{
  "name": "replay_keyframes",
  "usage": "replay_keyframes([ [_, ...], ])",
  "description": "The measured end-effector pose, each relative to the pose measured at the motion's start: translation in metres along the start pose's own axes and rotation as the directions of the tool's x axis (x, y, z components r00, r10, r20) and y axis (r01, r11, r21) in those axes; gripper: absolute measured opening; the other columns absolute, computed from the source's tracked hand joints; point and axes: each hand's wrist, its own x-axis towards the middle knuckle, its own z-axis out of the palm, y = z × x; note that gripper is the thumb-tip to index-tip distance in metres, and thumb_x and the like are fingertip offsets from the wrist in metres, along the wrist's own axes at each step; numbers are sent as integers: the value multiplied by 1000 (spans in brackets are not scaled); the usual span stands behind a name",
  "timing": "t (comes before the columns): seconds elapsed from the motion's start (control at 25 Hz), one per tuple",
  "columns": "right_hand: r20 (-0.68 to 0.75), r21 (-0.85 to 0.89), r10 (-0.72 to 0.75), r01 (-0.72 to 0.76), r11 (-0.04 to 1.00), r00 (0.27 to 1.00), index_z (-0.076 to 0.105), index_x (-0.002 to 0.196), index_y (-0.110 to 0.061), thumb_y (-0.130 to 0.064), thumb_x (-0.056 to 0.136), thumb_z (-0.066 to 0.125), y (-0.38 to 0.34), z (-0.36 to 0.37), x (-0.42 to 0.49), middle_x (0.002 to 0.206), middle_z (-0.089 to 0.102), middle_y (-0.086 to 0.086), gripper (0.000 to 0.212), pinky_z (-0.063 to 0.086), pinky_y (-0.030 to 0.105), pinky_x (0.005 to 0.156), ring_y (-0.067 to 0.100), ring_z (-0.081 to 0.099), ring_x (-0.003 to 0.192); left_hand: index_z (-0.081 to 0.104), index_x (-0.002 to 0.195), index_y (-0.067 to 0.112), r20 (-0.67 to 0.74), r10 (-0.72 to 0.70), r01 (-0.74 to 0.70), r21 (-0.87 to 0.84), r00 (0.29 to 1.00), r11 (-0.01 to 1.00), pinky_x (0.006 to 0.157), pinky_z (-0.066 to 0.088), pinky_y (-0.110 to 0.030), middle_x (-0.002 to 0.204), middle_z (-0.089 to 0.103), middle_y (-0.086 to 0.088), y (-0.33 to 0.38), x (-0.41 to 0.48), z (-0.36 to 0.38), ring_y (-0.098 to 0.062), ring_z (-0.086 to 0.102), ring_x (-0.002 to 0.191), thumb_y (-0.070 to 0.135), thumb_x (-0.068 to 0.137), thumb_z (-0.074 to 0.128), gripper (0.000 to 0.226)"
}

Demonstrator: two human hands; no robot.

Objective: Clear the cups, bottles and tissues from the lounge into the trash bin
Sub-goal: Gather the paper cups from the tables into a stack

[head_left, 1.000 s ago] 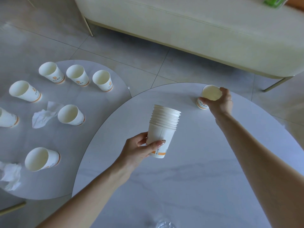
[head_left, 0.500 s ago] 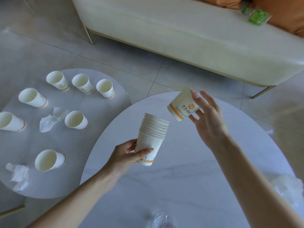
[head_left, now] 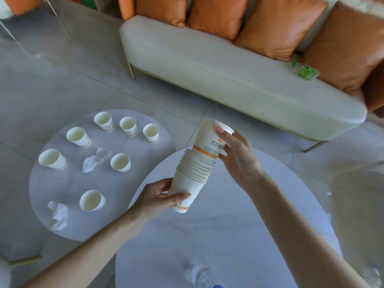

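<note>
Stack (head_left: 193, 175): white paper, orange bands, gripped by left hand (head_left: 160, 196).
Top cup (head_left: 209, 140): above, pinched by right hand (head_left: 236, 159).
Left of grips: seven loose cups (head_left: 120, 162), two tissues (head_left: 95, 160).

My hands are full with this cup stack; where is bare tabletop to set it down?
The large table is bare between the left hand and the bottle. The small table is crowded: seven cups, two tissues.

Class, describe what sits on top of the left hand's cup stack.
One cup, gripped by the right hand, sits in the top of the stack. Its base and the stack's inside are covered.
</note>
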Motion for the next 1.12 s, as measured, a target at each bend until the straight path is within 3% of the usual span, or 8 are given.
replay_keyframes([
  [0.12, 39, -49, -15, 17, 999, 999, 58, 125, -9, -35, 80, 68, -14, 26, 1, 100, 65, 0, 54, 46, 39, 99, 16, 62, 99, 71, 99, 26, -2, 37, -37, -28, 999, 999, 70, 55, -16, 95, 78, 10, 12, -11, -17, -1, 72, 84, 24, 63, 86, 39],
  [0.24, 30, -117, -2, 6, 993, 1000, 56, 126, -14, -34, 85, 68, -16, 60, 0, 108, 63, 4, 47, 46, 42, 100, 19, 61, 103, 70, 99, 23, -16, 61, -62, -49, 998, 997, 69, 56, -14, 93, 77, 8, 19, -24, -42, 3, 71, 79, 9, 75, 81, 29],
  [0.48, 55, -255, 37, -22, 967, 998, 55, 127, -25, -38, 74, 73, -1, 143, -5, 124, 60, 11, 57, 46, 38, 100, 19, 61, 110, 71, 100, 21, -25, 84, -86, -112, 996, 990, 74, 57, -19, 94, 77, 7, 36, -45, -108, -5, 72, 85, 11, 80, 76, 23],
  [0.6, 70, -216, 40, -24, 976, 997, 59, 124, -26, -44, 73, 69, 11, 195, -9, 124, 63, 6, 56, 46, 34, 97, 16, 62, 110, 72, 98, 22, -8, 87, -87, -120, 996, 989, 69, 56, -18, 94, 77, 7, 45, -50, -159, -3, 72, 85, 23, 70, 84, 30],
  [0.72, 20, -132, 16, -13, 991, 1000, 65, 117, -22, -55, 78, 59, 20, 251, -5, 117, 67, 3, 52, 46, 35, 97, 16, 62, 109, 71, 100, 19, 10, 86, -85, -107, 996, 991, 63, 52, -12, 91, 76, 9, 54, -57, -214, 2, 70, 79, 12, 80, 77, 22],
  [0.92, -79, -6, 24, -25, 1000, 997, 66, 118, -10, -36, 93, 56, 39, 331, 14, 104, 64, 2, 38, 44, 31, 88, 16, 59, 98, 69, 103, 28, 51, 79, -79, -7, 996, 997, 72, 54, -15, 105, 75, 6, 64, -65, -294, -1, 70, 89, 22, 81, 76, 23],
  [1.12, -148, 68, 76, -66, 995, 986, 68, 111, -13, -31, 92, 59, 62, 385, 28, 92, 62, -3, 27, 42, 26, 77, 13, 56, 87, 68, 101, 30, 55, 10, -11, 17, 998, 1000, 66, 50, -12, 94, 72, 14, 60, -61, -345, 3, 66, 80, 34, 82, 74, 21],
])
